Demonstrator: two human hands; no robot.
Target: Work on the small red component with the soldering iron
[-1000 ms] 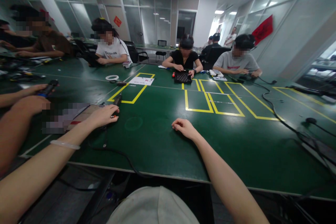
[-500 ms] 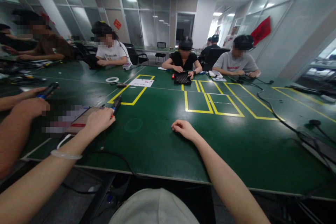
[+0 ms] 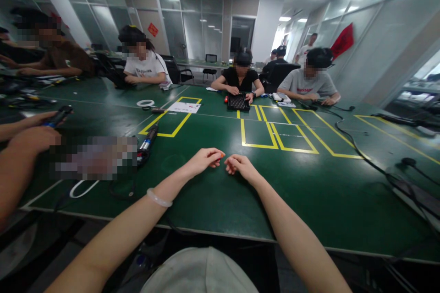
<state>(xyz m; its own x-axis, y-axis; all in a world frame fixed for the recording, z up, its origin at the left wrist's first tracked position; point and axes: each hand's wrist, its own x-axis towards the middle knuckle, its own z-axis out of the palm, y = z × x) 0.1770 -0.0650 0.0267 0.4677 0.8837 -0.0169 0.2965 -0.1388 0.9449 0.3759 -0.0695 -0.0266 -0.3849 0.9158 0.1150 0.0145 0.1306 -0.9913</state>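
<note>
My left hand (image 3: 203,161), with a pale bracelet (image 3: 159,198) on its wrist, pinches a small red-orange object (image 3: 222,155) whose kind I cannot make out. Just to its right, my right hand (image 3: 243,168) rests over the green table (image 3: 220,206) with its fingers curled in. Whether anything is inside those fingers is hidden. A narrow gap separates the two hands. Left of them lies a dark cylindrical tool (image 3: 148,139) with a blue and silver band, next to a blurred-out flat item (image 3: 99,158).
At the left edge, another person's hand (image 3: 37,135) holds a similar dark tool (image 3: 58,116). Yellow tape outlines (image 3: 259,146) mark the table. A white paper (image 3: 185,107), a tape roll (image 3: 145,103) and a black tray (image 3: 238,102) lie farther back. Cables (image 3: 360,149) run along the right.
My left hand has moved right, from beside the dark tool to near my right hand, with the small red-orange object in its fingers. My right hand has stayed about where it was.
</note>
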